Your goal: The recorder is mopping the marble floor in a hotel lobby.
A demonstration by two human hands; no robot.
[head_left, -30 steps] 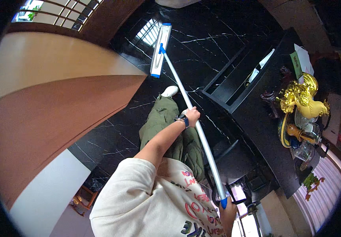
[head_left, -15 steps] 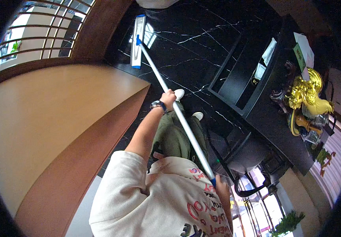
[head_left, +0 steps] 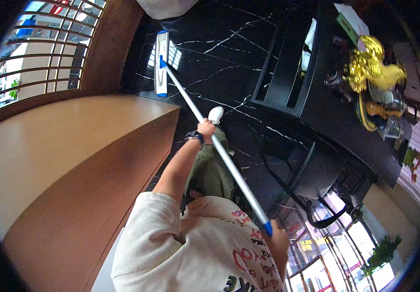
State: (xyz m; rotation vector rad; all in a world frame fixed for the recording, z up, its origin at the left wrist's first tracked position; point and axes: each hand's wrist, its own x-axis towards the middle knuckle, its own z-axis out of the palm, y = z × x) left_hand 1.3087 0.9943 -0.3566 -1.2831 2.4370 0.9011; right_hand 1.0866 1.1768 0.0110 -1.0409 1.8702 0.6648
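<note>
Mop [head_left: 227, 161] slants ahead of us, its flat head [head_left: 162, 78] on the dark floor [head_left: 249, 48]; fingers of our left hand [head_left: 206, 130] wrap its pole, our right hand's [head_left: 279, 239] its blue end [head_left: 268, 228], hands set apart presumably for leverage.

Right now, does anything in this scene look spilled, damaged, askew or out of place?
Nothing clearly stands out. The left hand and right hand grip the mop handle, and the mop head appears flat on the black floor. The bright patch around it looks like reflected light rather than a spill.
</note>
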